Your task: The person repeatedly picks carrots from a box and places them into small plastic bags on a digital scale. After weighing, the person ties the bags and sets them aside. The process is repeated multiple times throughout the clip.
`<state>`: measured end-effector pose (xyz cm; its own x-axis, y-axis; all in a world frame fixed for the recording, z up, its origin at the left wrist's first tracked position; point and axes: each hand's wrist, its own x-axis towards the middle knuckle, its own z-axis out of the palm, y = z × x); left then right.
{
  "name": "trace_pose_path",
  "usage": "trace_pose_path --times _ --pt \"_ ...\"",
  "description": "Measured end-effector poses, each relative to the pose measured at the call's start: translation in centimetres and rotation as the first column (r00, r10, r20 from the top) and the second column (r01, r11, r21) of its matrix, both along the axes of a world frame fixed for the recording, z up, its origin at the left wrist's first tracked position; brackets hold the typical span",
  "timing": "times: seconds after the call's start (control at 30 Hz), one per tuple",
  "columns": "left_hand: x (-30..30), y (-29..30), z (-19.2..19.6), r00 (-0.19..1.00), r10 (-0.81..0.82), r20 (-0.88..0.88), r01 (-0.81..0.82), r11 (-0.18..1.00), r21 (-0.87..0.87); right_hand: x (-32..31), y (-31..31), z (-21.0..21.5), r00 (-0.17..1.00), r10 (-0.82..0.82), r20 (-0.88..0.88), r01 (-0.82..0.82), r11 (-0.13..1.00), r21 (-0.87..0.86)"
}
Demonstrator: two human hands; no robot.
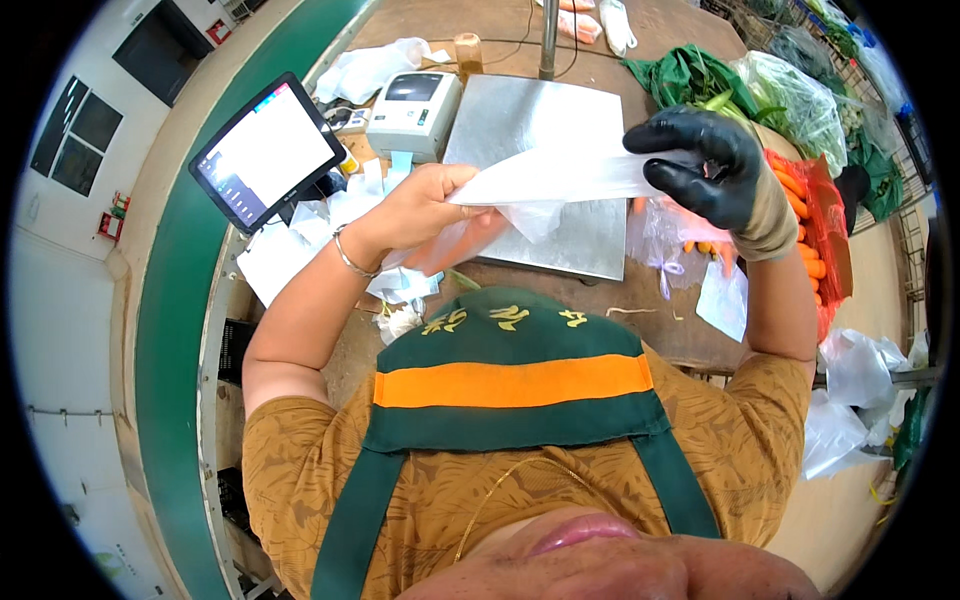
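A translucent white plastic bag [570,175] is stretched sideways between my hands, above the metal scale plate [535,115]. My bare left hand [425,205], with a bangle at its wrist, is closed on the bag's left end. On the bag's right end is my right hand [705,165], in a glove with black-coated fingers, thumb and fingers bent round the plastic. An orange shape [455,245] hangs under the left hand behind thin plastic; I cannot tell what it is. Carrots [808,268] in a red mesh bag [828,230] lie right of the gloved hand.
A tilted touch screen [268,150] and a label printer [415,112] stand at left, among paper slips [290,245]. A metal pole [548,40] rises behind the scale. Leafy greens in plastic [795,105] and a green bag [690,78] sit far right. A tied clear bag [665,250] lies beside the scale.
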<state>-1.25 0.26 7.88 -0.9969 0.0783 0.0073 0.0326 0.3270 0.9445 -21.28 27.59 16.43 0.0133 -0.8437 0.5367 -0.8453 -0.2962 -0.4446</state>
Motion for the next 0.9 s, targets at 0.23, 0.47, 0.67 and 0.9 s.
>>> trace_pose_path --times 0.23,0.47,0.67,0.9 --pt "-8.9 2.3 2.9 0.988 0.153 -0.015 -0.118 0.816 0.566 -1.4 -8.1 -14.7 0.445 -0.018 0.895 0.128 0.991 -0.044" --pt "-13.2 -2.8 -4.8 0.694 0.706 -0.142 -0.557 0.651 0.517 6.5 -13.4 -20.3 0.922 -0.279 0.267 0.355 0.886 -0.299" --pt "-10.2 -2.3 -6.3 0.874 0.486 0.022 -0.462 0.816 0.348 0.3 -11.6 -15.8 0.946 -0.212 0.246 0.296 0.874 -0.386" --pt "-8.9 -0.4 -9.7 0.996 -0.010 0.092 -0.037 0.869 0.494 -2.4 -11.5 -18.1 0.943 -0.100 0.317 0.208 0.921 -0.328"
